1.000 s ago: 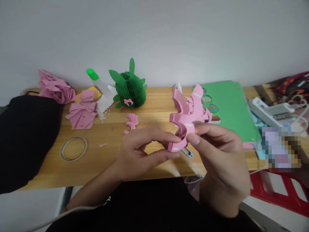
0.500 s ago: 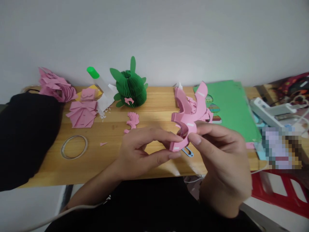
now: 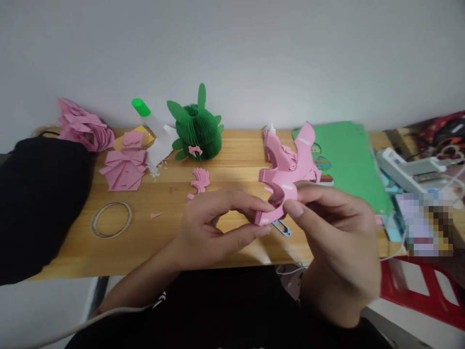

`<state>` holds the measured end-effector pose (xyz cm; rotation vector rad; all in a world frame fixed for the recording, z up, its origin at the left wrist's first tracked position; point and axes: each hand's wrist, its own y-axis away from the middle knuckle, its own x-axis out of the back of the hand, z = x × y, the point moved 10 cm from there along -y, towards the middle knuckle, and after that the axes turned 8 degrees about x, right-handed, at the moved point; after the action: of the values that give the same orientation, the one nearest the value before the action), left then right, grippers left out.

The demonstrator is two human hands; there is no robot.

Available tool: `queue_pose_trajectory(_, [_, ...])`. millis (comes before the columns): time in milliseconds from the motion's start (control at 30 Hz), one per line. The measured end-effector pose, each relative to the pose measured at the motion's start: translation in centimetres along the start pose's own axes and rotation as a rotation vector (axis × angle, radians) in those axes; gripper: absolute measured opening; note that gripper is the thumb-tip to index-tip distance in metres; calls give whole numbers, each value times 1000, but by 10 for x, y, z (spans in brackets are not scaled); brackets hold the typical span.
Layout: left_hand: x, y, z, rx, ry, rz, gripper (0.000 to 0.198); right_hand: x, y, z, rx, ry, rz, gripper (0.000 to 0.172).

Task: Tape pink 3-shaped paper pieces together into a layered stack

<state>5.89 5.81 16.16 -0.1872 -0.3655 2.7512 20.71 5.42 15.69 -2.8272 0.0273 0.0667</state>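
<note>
Between my hands, above the table, is a curved, wavy-edged stack of pink paper cutouts [image 3: 283, 169] with small white strips on its top face. My left hand [image 3: 218, 228] pinches its lower left end between thumb and forefinger. At the right side, my right hand [image 3: 334, 237] grips the same stack with thumb and fingers; some of its fingertips are hidden behind the paper. Below the stack a small light-blue tool with a slot [image 3: 282, 228] lies on the wood, partly covered. A smaller pile of wavy pink cutouts [image 3: 200, 179] rests beyond my left hand.
A green pleated paper ball with leaves [image 3: 199, 133] stands near the wall. Left of it are a green-capped glue stick [image 3: 141, 107], pink scraps [image 3: 125, 169], a tape roll [image 3: 95, 224] and a black cloth bag [image 3: 43, 203]. Green sheets [image 3: 348, 160] and a white device [image 3: 410, 167] lie right.
Both hands keep their hold on the pink stack, which has hardly moved. The whole view has shifted very slightly.
</note>
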Motion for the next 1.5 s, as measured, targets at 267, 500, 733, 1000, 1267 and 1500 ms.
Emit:
queue_pose_trajectory(267, [0,0,1,2,-50,12,22,-2,0,-7,50,61,-22,22])
queue_pose_trajectory(500, [1,1,1,-6,-75,12,22,0,2,-15,100,168,12,21])
queue_pose_trajectory(733, [0,2,3,-28,-64,8,24,-1,3,-19,128,217,6,21])
queue_pose_trajectory(1000, [2,2,2,-25,-55,6,26,-2,2,-20,134,235,-2,20])
queue_pose_trajectory(1267, [4,2,-1,-7,-58,18,24,-3,2,-21,145,239,7,22])
queue_pose_trajectory(1500, [9,4,-4,65,-105,83,23,-5,2,-26,169,357,8,21])
